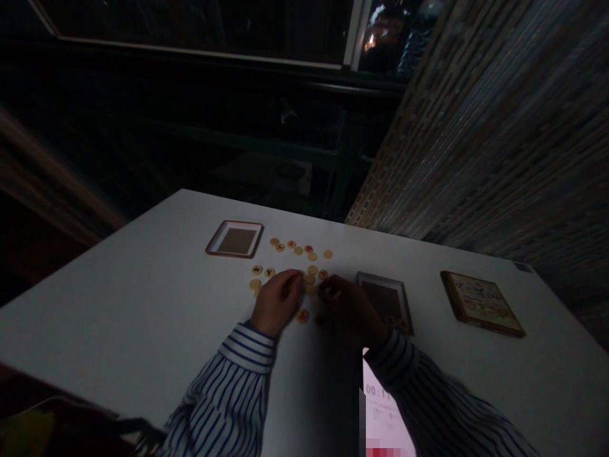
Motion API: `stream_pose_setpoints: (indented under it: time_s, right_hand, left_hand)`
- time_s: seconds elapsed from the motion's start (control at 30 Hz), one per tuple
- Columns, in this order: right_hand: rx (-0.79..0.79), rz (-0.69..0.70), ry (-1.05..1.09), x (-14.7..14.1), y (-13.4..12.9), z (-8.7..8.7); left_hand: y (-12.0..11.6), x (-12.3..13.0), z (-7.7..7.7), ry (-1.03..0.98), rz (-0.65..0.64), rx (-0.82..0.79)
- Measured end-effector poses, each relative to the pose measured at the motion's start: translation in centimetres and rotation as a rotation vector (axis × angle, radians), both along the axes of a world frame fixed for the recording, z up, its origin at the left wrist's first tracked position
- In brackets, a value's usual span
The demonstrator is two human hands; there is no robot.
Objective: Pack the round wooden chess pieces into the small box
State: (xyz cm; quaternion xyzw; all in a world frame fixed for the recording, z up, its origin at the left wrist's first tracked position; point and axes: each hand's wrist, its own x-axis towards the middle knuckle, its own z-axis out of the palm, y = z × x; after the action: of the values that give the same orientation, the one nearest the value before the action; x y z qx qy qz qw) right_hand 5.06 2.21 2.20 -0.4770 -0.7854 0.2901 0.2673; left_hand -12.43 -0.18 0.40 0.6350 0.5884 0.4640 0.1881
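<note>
Round wooden Chinese chess pieces (311, 279), some with red or black characters, lie scattered at the middle of the white table. My left hand (276, 303) is at the left edge of a small cluster, its fingers curled and closed, a disc's edge close to the fingertips. Across from it, my right hand (351, 310) is in shadow, thumb and fingers drawn together beside the same cluster. What either hand grips is too dark to make out. A red-marked piece (302, 315) rests between my wrists. Beyond the hands are several more pieces (298, 251).
A shallow tray (231, 255) sits back left. To the right, another shallow tray (380, 278) has a couple of discs at its near corner. Farther right lies a flat decorated box (483, 303). A lit phone (383, 406) with a timer is partly under my right forearm.
</note>
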Motion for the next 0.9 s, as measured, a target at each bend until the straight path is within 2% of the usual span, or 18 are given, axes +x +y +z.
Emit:
stream_pose_setpoints:
  time_s: [0.13, 0.27, 0.47, 0.7, 0.9]
  right_hand:
    - [-0.188, -0.043, 0.372, 0.3, 0.6, -0.1]
    - [-0.352, -0.056, 0.544, 0.3, 0.7, 0.5]
    - [-0.461, -0.062, 0.618, 0.1, 0.5, 1.3]
    - [-0.520, -0.043, 0.649, 0.0, 0.2, 1.6]
    - [-0.511, -0.011, 0.671, -0.1, 0.0, 1.6]
  left_hand:
    - [-0.1, 0.2, 0.0, 0.005, -0.044, 0.034]
    - [-0.2, 0.4, 0.2, 0.028, -0.097, 0.066]
    - [-0.2, 0.5, 0.5, 0.131, -0.168, 0.168]
    - [-0.4, 0.7, 0.5, 0.170, -0.227, 0.168]
    - [-0.4, 0.8, 0.6, 0.189, -0.235, 0.179]
